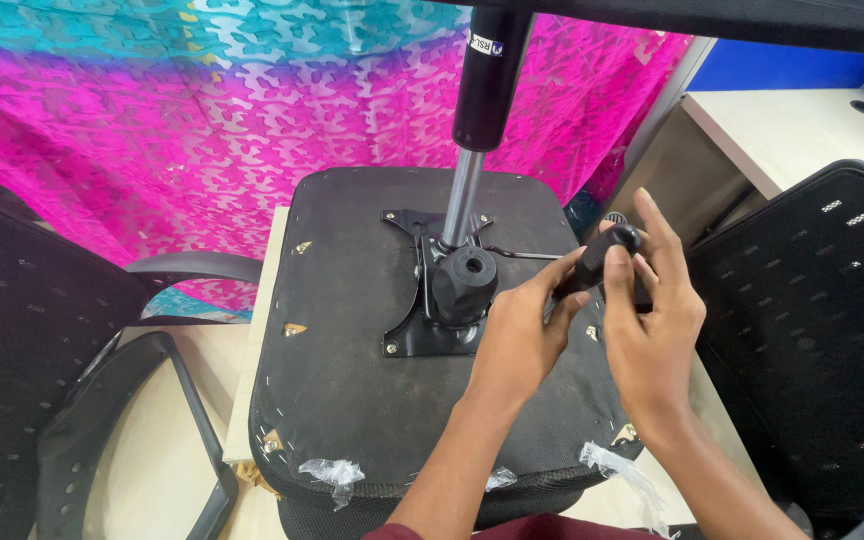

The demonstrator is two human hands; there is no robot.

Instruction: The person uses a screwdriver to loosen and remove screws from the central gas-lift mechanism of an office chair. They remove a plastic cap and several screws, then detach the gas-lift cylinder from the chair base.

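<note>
Fitting black lever knob (612, 248) at upturned chair seat (422, 350) mechanism (442, 290). Left hand (522, 335) fingers pinching knob's stem, right hand (652, 310) fingers wrapped round knob. Next: likely align, push home.

The lever handle (607, 255) is a short black grip with a rounded end, tilted up to the right, at the right edge of the upturned chair seat (352, 380). It sits on a thin metal rod (522, 255) running from the black mechanism plate (422, 300) at the seat's middle, beside a round black knob (465, 280).
</note>
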